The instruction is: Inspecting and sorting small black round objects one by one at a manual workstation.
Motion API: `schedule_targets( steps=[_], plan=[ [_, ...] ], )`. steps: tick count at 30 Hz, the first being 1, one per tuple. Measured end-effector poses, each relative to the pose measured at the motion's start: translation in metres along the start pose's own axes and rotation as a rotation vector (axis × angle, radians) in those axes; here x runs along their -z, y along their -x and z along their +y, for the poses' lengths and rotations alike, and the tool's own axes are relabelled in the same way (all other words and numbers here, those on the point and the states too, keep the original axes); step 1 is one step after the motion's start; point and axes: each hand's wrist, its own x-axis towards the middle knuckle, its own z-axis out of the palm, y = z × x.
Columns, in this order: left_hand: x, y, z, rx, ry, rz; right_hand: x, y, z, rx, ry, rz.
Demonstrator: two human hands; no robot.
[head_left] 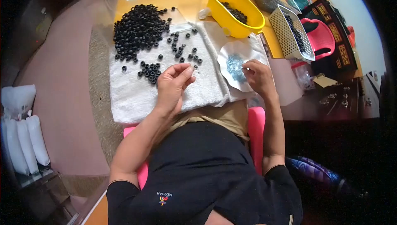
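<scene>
I pinch a small dark piece (195,66) at my left fingertips (189,71), while clear bluish bits (234,66) lie loosely heaped in a wavy-rimmed white dish (223,58) by my right fingertips (247,65).

The bare left forearm (142,136) slants inward, thumb (185,74) and forefinger (181,66) of the left grip (171,85) pinched together. The right forearm (274,130), bare too, reaches nearly straight ahead, the right grip (261,78) turned inward, fingers (250,65) curled; from here I can't quite tell whether the tips meet.
</scene>
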Motion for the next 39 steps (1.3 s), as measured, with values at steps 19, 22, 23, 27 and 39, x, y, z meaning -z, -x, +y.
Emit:
schedule_targets(
  steps=[19, 22, 23, 27, 39],
  plan=[
    [-0.005, 0.004, -0.011, 0.095, -0.006, -0.11, 0.0, 0.005, 0.021, 0.032, 0.177, -0.042],
    [-0.006, 0.004, -0.011, 0.104, -0.005, -0.109, 0.001, 0.002, 0.016, 0.02, 0.187, -0.058],
    [-0.005, 0.004, -0.011, 0.108, -0.006, -0.108, 0.0, 0.001, 0.014, 0.003, 0.2, -0.077],
    [-0.005, 0.004, -0.013, 0.109, -0.008, -0.119, -0.002, -0.003, 0.018, -0.025, 0.16, -0.117],
    [-0.009, 0.008, -0.012, 0.12, -0.039, -0.104, -0.005, -0.012, 0.018, -0.058, 0.216, -0.155]
  ],
)
